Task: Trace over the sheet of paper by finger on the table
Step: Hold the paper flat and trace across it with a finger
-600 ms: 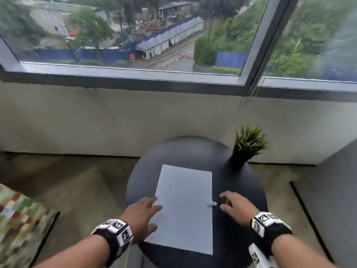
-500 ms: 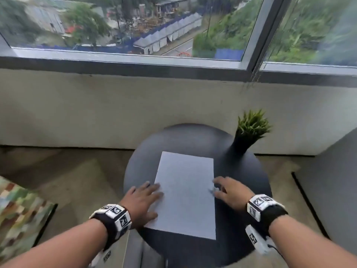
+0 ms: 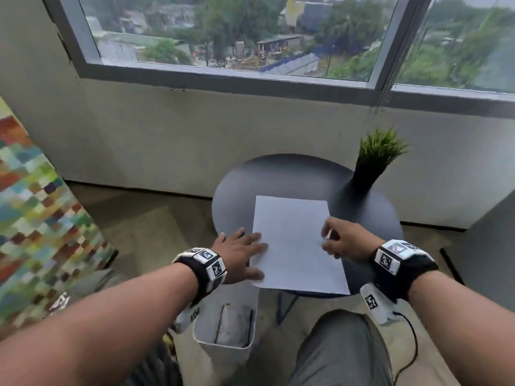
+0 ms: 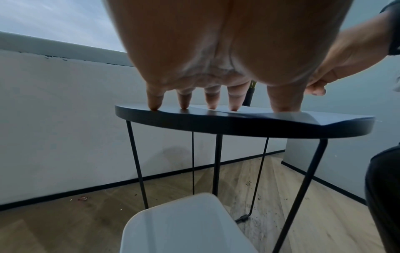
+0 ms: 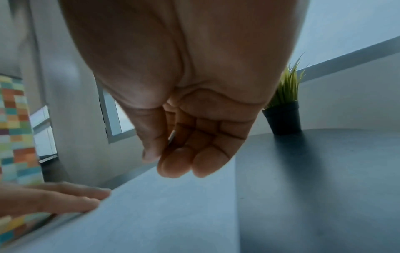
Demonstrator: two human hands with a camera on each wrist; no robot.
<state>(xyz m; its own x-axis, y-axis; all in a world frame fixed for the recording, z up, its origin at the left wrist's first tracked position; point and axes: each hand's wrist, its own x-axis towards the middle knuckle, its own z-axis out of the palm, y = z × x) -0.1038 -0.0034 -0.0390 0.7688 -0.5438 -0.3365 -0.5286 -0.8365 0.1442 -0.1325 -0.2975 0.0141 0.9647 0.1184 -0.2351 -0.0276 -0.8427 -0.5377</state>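
Observation:
A white sheet of paper [image 3: 295, 246] lies on the round dark table [image 3: 278, 174]. My left hand [image 3: 250, 254] lies flat with straight fingers on the sheet's left edge; the left wrist view shows its fingertips [image 4: 212, 104] pressing on the tabletop. My right hand [image 3: 327, 238] hovers over the sheet's right edge with curled fingers, pinching a small white object [image 3: 328, 234]. In the right wrist view that object [image 5: 172, 136] shows as a sliver between thumb and fingers, above the paper [image 5: 162, 214].
A small potted green plant [image 3: 373, 165] stands at the table's back right. A white chair seat [image 4: 184, 226] is below the table's near edge. A colourful checked panel [image 3: 33, 218] stands at the left. Wall and window are behind the table.
My right hand has lifted the small white object from beside the sheet's right edge and curled round it above the paper. The left hand stays on the left edge. My head has turned.

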